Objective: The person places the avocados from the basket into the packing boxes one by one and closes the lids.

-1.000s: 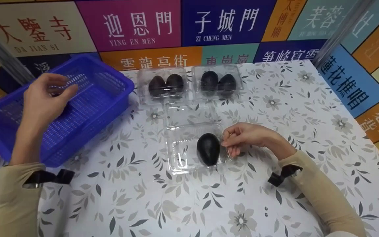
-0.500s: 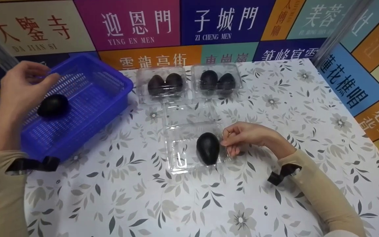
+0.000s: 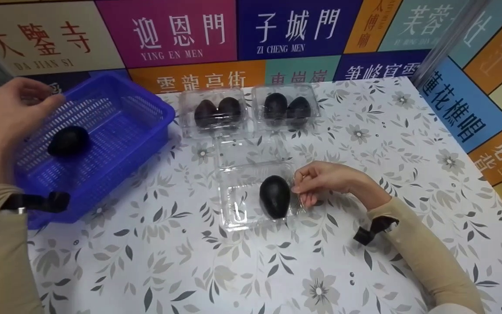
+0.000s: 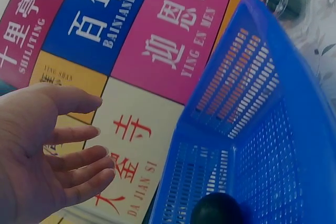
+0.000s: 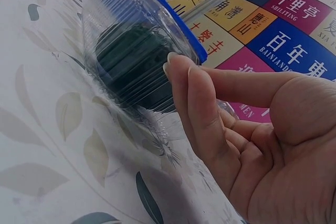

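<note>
My left hand [image 3: 13, 117] hangs over the left side of the blue plastic basket [image 3: 146, 137], holding nothing. In the left wrist view its fingers [image 4: 79, 158] are spread and relaxed. One dark avocado [image 3: 69, 141] lies in the basket, right of that hand. My right hand [image 3: 327, 181] pinches the right edge of a clear plastic clamshell box [image 3: 239, 198], thumb against forefinger. The box's lid [image 3: 251, 150] is folded back, away from me. Inside, at the right, sits another avocado [image 3: 275, 197]; the right wrist view shows this avocado [image 5: 134, 66] through the ribbed wall.
Behind the lid, two clear boxes stand side by side: the left box [image 3: 183, 115] and the right box [image 3: 314, 107], each with two avocados inside. A flowered cloth [image 3: 190, 261] covers the table. Printed panels [image 3: 181, 35] rise along the back and right edges.
My left hand has moved left and slightly up over the basket, uncovering the avocado there. The right hand, the box and its avocado have stayed in place.
</note>
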### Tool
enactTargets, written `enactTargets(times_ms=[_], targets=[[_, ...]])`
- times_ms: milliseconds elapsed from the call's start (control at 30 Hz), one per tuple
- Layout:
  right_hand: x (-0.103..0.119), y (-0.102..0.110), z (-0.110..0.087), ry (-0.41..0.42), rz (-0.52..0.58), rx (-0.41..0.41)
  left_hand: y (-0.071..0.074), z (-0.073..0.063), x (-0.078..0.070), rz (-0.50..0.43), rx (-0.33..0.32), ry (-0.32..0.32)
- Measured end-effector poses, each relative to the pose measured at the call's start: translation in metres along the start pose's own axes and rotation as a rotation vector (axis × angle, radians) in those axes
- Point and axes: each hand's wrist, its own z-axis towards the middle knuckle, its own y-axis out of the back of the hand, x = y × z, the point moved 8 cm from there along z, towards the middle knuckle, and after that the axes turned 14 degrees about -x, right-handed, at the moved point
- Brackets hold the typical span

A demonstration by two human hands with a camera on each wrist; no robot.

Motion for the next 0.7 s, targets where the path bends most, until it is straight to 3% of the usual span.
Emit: enactTargets(times_ms=[233, 700], targets=[[0.000, 0.000, 0.000, 0.003, -0.003, 0.001, -0.008, 0.009, 0.020, 0.044, 0.034, 0.044], [-0.001, 0.000, -0.001, -0.006, 0.009, 0.001, -0.037, 0.025, 0.069, 0.037, 0.135, 0.061]])
